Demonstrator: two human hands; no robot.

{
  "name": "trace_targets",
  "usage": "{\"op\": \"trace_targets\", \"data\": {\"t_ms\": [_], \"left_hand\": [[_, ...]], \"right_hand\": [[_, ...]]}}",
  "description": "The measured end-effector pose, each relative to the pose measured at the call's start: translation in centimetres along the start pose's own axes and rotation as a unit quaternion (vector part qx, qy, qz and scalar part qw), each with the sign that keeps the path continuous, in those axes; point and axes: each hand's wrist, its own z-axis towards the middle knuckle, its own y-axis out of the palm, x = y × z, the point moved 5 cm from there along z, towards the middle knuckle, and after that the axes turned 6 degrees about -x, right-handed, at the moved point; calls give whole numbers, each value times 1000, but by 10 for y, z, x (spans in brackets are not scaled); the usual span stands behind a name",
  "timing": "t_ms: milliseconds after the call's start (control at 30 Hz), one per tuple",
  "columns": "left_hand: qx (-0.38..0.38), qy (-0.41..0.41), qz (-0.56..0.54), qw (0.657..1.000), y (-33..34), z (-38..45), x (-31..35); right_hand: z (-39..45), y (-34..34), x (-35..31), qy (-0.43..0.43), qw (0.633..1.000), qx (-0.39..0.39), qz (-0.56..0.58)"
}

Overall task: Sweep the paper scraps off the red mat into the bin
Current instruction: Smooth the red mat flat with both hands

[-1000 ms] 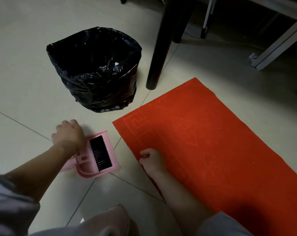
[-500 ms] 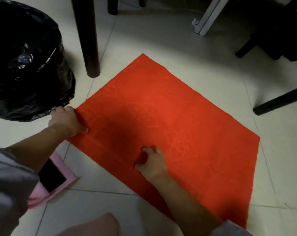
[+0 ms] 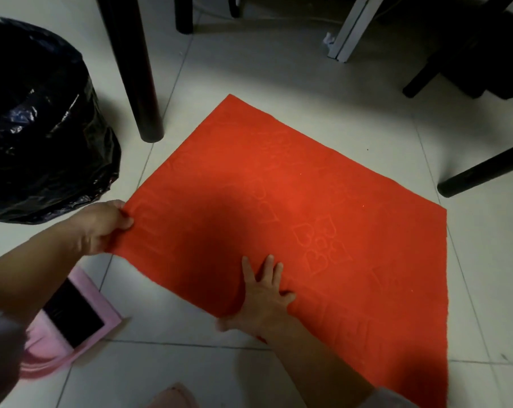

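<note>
Gripping the near-left corner of the flat red embossed fabric mat (image 3: 293, 225), the left hand (image 3: 102, 228) has its fingers curled round the edge, with the thumb on top. The right hand (image 3: 264, 298) lies flat on the mat's near edge, fingers straight and spread, pressing the fabric to the pale tiled floor (image 3: 279, 69).

The mat lies on the floor, its long axis running from near-right to far-left. The black plastic-lined bin (image 3: 43, 128) stands to the left, just beyond the gripped corner; the left hand is the nearer one to it. No paper scraps can be made out on the mat; only a few pale specks show, too small to identify.

The pink plastic dustpan with its black-bristled brush (image 3: 72, 319) rests on the floor below the left forearm, apart from both hands.

Judgement: the sweeping appears finished, and the hands seem to be straightening or lifting the mat. A black round furniture leg (image 3: 137, 78) stands between bin and mat.
</note>
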Motion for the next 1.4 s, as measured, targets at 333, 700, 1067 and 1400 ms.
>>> {"op": "trace_targets", "data": {"t_ms": [333, 700, 1067, 1400], "left_hand": [[-52, -26, -262, 963, 52, -41, -5], [36, -78, 25, 996, 54, -32, -38], [169, 50, 55, 983, 44, 30, 29], [76, 79, -82, 991, 73, 56, 81]], "right_hand": [[-16, -1, 15, -69, 994, 69, -40], [-23, -11, 52, -32, 995, 68, -61], [-8, -43, 49, -80, 970, 228, 11], [38, -73, 50, -4, 977, 211, -37]]}}
